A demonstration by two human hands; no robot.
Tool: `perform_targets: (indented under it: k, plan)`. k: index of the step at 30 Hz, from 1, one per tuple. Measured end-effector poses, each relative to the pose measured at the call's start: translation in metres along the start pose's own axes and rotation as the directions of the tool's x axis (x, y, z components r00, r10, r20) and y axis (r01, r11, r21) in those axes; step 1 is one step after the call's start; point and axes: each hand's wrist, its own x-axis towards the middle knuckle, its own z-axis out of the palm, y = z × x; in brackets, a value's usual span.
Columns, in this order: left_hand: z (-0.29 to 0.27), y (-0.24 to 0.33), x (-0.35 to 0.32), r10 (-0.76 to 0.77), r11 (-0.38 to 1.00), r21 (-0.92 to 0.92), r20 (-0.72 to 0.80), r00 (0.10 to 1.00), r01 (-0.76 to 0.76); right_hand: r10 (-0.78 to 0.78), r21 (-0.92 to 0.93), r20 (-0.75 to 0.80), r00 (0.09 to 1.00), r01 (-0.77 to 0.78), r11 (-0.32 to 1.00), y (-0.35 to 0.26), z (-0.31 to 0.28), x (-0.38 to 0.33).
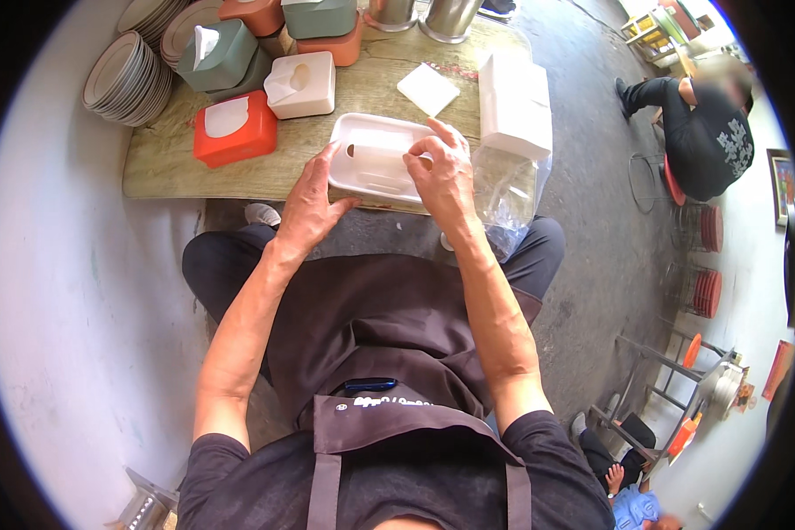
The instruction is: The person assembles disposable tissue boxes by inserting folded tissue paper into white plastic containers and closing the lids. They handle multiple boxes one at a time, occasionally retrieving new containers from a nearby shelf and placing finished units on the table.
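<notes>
A shallow white plastic tissue box part [380, 192], tray-like with rounded corners and a hole near its left end, lies at the table's front edge. My left hand [309, 201] rests against its left end, fingers along the side and thumb stretched apart near the front corner. Over the right end is my right hand [444, 172], its thumb and forefinger curled into a pinch. Whatever is between those fingertips is too small to make out. Beyond the box part lies a small white stack of napkins [428, 89]. To the right stands a tall white stack of napkins [516, 104].
Left on the wooden table [163, 172] are a red tissue box [235, 130], a white tissue box [302, 86], a grey-green one [219, 55] and stacked plates [125, 78]. A clear plastic bag [506, 199] hangs at the right edge. A seated person [707, 132] is farther right.
</notes>
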Motion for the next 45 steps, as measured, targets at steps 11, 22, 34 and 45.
perform_targets:
  k: [11, 22, 34, 45]
  plan:
    - [0.005, -0.008, 0.005, 0.035, 0.999, 0.024, -0.020, 0.999, -0.035, -0.164, 0.005, 0.019, 0.986, 0.164, 0.986, -0.003, -0.010, -0.008]
    - [0.005, -0.005, 0.012, 0.004, 0.997, -0.079, 0.017, 1.000, -0.002, -0.057, -0.123, -0.052, 0.997, 0.050, 0.991, -0.001, -0.005, -0.007]
    - [0.003, -0.002, 0.010, -0.004, 0.984, -0.179, 0.032, 0.999, 0.010, -0.198, -0.143, 0.028, 0.980, 0.199, 0.969, -0.001, -0.010, -0.008]
    - [0.011, -0.013, 0.009, -0.016, 0.977, -0.211, 0.007, 1.000, 0.017, -0.249, -0.011, 0.075, 0.965, 0.251, 0.968, -0.006, -0.015, -0.010]
